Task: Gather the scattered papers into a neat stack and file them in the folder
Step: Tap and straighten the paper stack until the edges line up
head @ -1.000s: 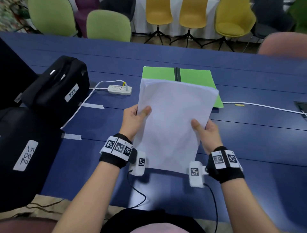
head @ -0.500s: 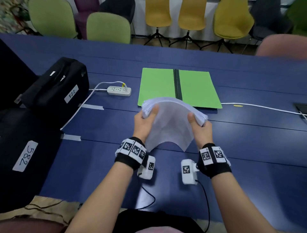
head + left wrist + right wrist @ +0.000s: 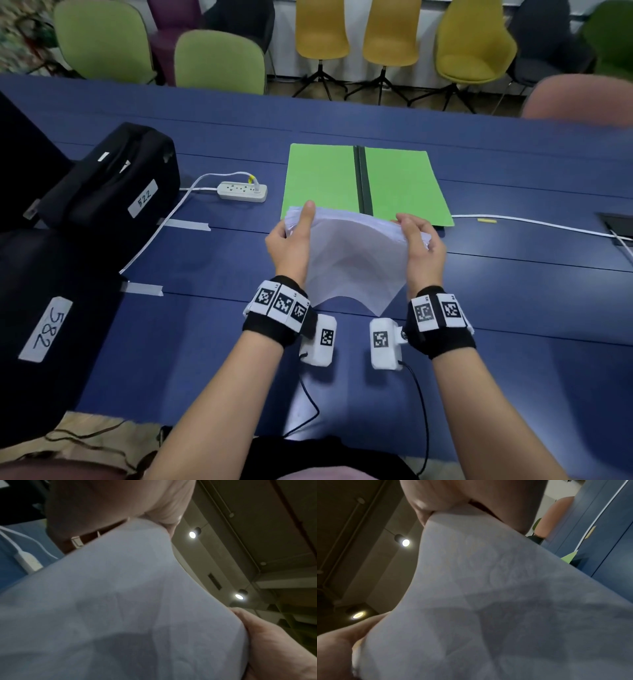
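paper stack (image 3: 349, 257) held clear of the table (image 3: 513, 308), just in front of the open green folder (image 3: 322, 178). left hand (image 3: 291, 243) and right hand (image 3: 423, 246) each have their grip clamped on a far corner; the near edge hangs free and bowed. risk: loose sheets could slide or fan out of the sagging bundle, and a curled edge could catch the folder's near rim and crumple. sheet count not discernible. fingers under the stack hidden; both wrist views mostly filled by blurred paper. folder spine fastening unclear.
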The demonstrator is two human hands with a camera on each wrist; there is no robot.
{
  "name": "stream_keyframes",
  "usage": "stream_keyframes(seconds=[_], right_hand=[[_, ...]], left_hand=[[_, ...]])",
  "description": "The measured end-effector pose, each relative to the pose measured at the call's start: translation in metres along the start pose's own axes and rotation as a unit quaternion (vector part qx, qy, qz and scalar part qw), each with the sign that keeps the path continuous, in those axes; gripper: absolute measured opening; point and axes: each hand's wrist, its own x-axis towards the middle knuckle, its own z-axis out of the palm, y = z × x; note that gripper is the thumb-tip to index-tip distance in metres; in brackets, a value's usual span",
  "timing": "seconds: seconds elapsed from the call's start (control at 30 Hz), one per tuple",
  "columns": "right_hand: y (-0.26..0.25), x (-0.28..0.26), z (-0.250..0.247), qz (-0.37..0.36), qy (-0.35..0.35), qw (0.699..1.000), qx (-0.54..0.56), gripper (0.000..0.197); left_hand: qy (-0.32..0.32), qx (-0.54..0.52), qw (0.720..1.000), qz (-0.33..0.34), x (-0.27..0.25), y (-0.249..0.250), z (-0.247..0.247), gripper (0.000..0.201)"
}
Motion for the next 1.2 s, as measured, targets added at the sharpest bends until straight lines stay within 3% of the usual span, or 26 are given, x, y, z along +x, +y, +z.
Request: stream_keyframes(seconds=[0.1, 0.2, 0.27, 0.33, 0.37, 0.43, 0.5, 0.57, 0.7, 0.77, 0.87, 0.93, 1.0, 1.07, 1.1, 1.17, 1.2], right_hand=[[0.003, -0.002, 0.001, -0.012, 0.018, 1.000, -0.003, 0.012], [0.002, -0.003, 0.001, -0.016, 0.009, 1.000, -0.014, 0.025], [0.003, 0.001, -0.009, -0.018, -0.068, 0.997, -0.011, 0.044], [0.007, 0.007, -0.021, -0.006, -0.171, 0.985, -0.020, 0.064], [0.010, 0.009, -0.024, 0.002, -0.200, 0.979, -0.036, 0.065], [0.017, 0.009, -0.023, 0.026, -0.189, 0.980, -0.063, 0.040], [0.019, 0.011, -0.015, 0.046, -0.122, 0.988, -0.078, 0.010], [0.011, 0.010, -0.008, 0.025, -0.094, 0.991, -0.090, 0.014], [-0.011, 0.006, -0.001, -0.029, -0.082, 0.996, -0.011, 0.016], [-0.005, 0.003, -0.003, -0.016, -0.081, 0.996, -0.012, 0.014], [0.014, -0.002, -0.008, 0.054, -0.122, 0.988, -0.081, 0.011], [0.022, 0.000, -0.012, 0.070, -0.154, 0.977, -0.127, 0.008], [0.023, 0.005, -0.011, 0.058, -0.140, 0.973, -0.176, 0.004], [0.018, 0.008, -0.006, 0.018, -0.114, 0.970, -0.215, 0.014], [0.014, 0.008, -0.003, -0.008, -0.111, 0.966, -0.234, 0.022], [0.000, 0.004, 0.005, -0.063, -0.126, 0.950, -0.278, 0.037], [-0.010, 0.001, 0.010, -0.084, -0.141, 0.942, -0.293, 0.042]], left_hand=[[0.004, -0.001, 0.999, 0.040, 0.000, 0.003, 0.004, 0.044], [0.004, -0.008, 1.000, 0.018, 0.008, 0.001, 0.001, 0.046], [-0.032, -0.002, 0.999, 0.006, 0.012, -0.001, 0.000, 0.036], [-0.072, 0.004, 0.997, 0.011, 0.008, 0.002, -0.002, 0.048], [-0.086, 0.012, 0.996, 0.015, 0.006, 0.003, -0.002, 0.026], [-0.105, 0.034, 0.994, 0.021, 0.003, 0.005, -0.002, 0.023], [-0.093, 0.044, 0.994, 0.023, 0.002, 0.008, 0.001, 0.033], [-0.074, 0.039, 0.996, 0.040, -0.002, 0.014, 0.003, 0.042], [-0.060, 0.017, 0.991, 0.115, -0.013, 0.025, 0.009, 0.054], [-0.036, 0.026, 0.991, 0.123, -0.014, 0.020, 0.007, 0.057], [0.008, 0.049, 0.995, 0.084, -0.006, 0.004, -0.003, 0.046], [-0.018, 0.068, 0.995, 0.072, 0.003, 0.003, -0.010, 0.046], [-0.055, 0.115, 0.989, 0.080, 0.012, 0.012, -0.015, 0.047], [-0.053, 0.227, 0.955, 0.182, 0.020, 0.023, -0.020, 0.022], [-0.050, 0.311, 0.914, 0.257, 0.020, 0.030, -0.021, 0.026], [-0.117, 0.455, 0.790, 0.393, 0.018, 0.045, -0.019, 0.051], [-0.167, 0.503, 0.739, 0.416, 0.014, 0.052, -0.016, 0.053]])
